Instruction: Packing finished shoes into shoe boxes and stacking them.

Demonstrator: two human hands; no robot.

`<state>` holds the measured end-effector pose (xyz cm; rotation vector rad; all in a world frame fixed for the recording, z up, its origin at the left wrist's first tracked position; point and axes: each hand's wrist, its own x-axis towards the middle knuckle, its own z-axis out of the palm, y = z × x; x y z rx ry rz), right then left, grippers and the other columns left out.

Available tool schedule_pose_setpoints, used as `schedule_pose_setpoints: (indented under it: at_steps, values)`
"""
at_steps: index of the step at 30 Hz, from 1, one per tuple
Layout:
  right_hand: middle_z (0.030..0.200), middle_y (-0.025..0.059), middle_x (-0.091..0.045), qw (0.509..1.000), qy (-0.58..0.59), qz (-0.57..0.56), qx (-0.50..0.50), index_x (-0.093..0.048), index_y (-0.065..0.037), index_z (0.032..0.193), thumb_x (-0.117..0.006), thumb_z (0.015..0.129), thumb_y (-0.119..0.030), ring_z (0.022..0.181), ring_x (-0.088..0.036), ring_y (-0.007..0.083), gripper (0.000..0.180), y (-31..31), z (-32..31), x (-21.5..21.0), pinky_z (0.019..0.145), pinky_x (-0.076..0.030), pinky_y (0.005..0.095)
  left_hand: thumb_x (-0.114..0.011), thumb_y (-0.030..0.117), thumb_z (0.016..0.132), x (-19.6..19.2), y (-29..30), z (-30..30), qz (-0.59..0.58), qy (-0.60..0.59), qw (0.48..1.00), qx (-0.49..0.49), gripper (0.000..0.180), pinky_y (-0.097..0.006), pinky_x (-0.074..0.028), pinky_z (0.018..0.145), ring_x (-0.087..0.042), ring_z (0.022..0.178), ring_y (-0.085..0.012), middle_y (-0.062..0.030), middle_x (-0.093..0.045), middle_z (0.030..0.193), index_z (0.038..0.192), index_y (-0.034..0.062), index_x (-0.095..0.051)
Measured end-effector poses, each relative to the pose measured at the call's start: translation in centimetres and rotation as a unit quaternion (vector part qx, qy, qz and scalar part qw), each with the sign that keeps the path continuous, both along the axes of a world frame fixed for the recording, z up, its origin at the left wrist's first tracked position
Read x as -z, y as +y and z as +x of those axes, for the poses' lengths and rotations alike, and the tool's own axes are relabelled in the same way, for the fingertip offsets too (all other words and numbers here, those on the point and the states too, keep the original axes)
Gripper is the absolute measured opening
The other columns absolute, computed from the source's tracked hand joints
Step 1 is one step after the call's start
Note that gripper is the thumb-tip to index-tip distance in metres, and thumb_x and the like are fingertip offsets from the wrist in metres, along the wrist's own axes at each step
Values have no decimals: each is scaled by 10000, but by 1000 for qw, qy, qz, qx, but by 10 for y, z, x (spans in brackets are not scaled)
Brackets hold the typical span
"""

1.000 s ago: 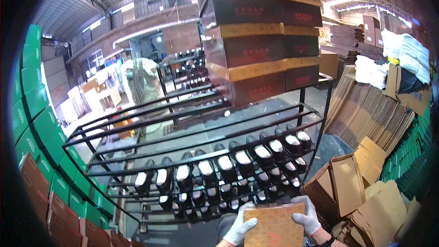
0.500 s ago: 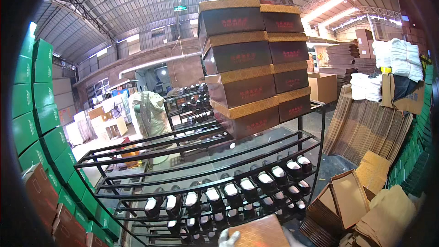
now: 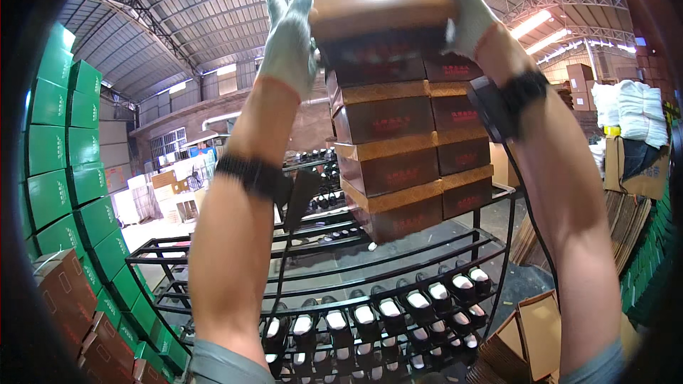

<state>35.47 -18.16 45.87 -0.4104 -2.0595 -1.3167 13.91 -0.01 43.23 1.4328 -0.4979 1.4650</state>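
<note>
Above the stack I hold a brown shoe box (image 3: 380,11) high between both palms, its lid smeared by motion. My left hand (image 3: 288,46), in a pale glove, presses the box's left side with the fingers pointing up. On the right side my right hand (image 3: 468,20), gloved too, grips the box with its fingertips near the top edge. Directly below and beyond is a two-column stack of dark shoe boxes (image 3: 395,171) with gold patterned lids, partly hidden by the raised box. I cannot tell whether the raised box touches the stack.
The stack stands on a black metal rack (image 3: 327,270), whose lower tiers carry rows of black shoes (image 3: 366,320). Green boxes (image 3: 50,142) tower at the left, beside brown cartons (image 3: 64,299). Flattened cardboard (image 3: 619,231), white bundles (image 3: 629,110) and an open carton (image 3: 541,327) lie right.
Both my arms have come up from the lower edge, lifting the shoe box from the bottom of the picture to the stack's top. The view has tilted and shifted slightly.
</note>
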Motion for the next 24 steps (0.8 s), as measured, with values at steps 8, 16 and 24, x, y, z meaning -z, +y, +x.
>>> schedule_pose_setpoints:
  at_steps: [8,16,24]
  values:
    - [1351,54,-728,796,566,-208,-47,-762,-56,1323,-724,1043,-380,1176,-663,173,430,71,-24,104,937,-567,367,-534,395,1123,-57,115,64,290,46,762,-577,539,-479,-472,1238,-606,1453,-424,-217,-661,1549,1559,93,-634]
    - [1303,191,-789,749,545,-271,262,-782,38,1279,-742,938,-123,1182,-763,277,379,-25,-31,406,1050,-587,404,-530,457,1128,33,106,44,344,60,718,-602,552,-484,-505,1171,-665,1333,-440,-228,-717,1429,1409,27,-731]
    - [1141,174,-758,291,599,-336,666,-713,71,1202,-710,989,-95,1025,-709,255,269,-505,31,666,934,-571,385,-628,504,1062,823,157,-271,-263,713,475,-444,917,-523,-275,1363,-315,1653,-496,-353,-356,1754,1708,-78,-336]
